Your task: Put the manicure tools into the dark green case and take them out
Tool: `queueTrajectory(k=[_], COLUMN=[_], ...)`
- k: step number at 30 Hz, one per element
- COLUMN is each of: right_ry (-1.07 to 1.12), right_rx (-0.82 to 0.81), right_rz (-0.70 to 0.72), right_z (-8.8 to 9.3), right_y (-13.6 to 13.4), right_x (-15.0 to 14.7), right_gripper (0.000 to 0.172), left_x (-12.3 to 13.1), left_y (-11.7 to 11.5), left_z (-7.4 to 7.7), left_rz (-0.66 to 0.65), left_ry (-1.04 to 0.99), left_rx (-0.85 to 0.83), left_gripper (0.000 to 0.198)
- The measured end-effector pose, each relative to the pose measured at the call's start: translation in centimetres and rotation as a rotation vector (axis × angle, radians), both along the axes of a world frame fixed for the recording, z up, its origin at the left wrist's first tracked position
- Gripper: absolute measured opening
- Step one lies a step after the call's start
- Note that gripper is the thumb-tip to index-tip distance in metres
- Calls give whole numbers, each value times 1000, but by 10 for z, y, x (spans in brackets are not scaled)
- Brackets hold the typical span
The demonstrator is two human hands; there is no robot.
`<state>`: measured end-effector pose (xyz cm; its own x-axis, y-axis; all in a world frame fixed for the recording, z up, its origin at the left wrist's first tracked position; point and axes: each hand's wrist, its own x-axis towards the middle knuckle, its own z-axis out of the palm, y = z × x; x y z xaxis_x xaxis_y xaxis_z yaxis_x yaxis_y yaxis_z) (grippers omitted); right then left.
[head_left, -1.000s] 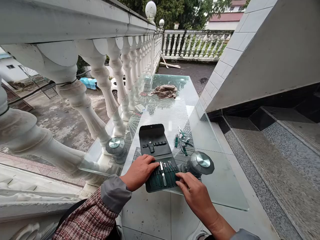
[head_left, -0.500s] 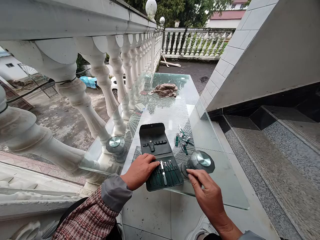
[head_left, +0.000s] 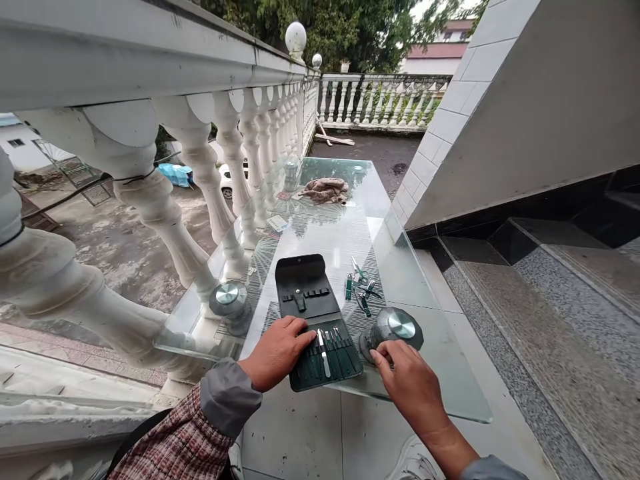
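Observation:
A black manicure case (head_left: 311,295) lies unfolded on the glass table, its upper half holding bare loops. Several slim tools, among them a silver nail file (head_left: 326,363), sit in the slots of its lower half. My left hand (head_left: 280,350) grips the case's left edge, thumb over the slotted part. Right of the case, my right hand (head_left: 407,373) hovers over the table with thumb and fingers pinched together; whatever they may hold is hidden. Beyond it lies a small pile of green-and-silver nail clippers (head_left: 367,305) and similar tools.
The glass table (head_left: 450,373) has round-capped legs (head_left: 230,293) showing through near its front corners. A crumpled brown cloth (head_left: 325,191) and a small card (head_left: 277,223) lie farther back. White balusters (head_left: 165,207) border the left; stone steps (head_left: 530,293) rise on the right.
The camera view has tilted up slightly. My right hand's fingers have curled in more, still beside the table leg. My left hand stays on the case.

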<state>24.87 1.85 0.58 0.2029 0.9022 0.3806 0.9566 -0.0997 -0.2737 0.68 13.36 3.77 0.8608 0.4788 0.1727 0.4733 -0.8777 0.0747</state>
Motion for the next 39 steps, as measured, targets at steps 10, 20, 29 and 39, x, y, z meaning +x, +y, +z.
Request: queueTrajectory(k=[10, 20, 29, 39], right_ry=[-207, -271, -80, -115], right_rx=[103, 128, 195, 182], right_rz=[-7, 4, 119, 269], right_z=[-5, -2, 7, 7], right_y=[-2, 0, -5, -13], right_x=[7, 0, -6, -19], right_gripper=[34, 30, 28, 23], left_x=[1, 2, 3, 3], left_y=[-2, -2, -2, -2], left_z=[5, 6, 7, 7], left_rz=[16, 14, 13, 3], left_ry=[20, 36, 41, 18], left_rx=[22, 23, 19, 20], left_gripper=[25, 26, 27, 25])
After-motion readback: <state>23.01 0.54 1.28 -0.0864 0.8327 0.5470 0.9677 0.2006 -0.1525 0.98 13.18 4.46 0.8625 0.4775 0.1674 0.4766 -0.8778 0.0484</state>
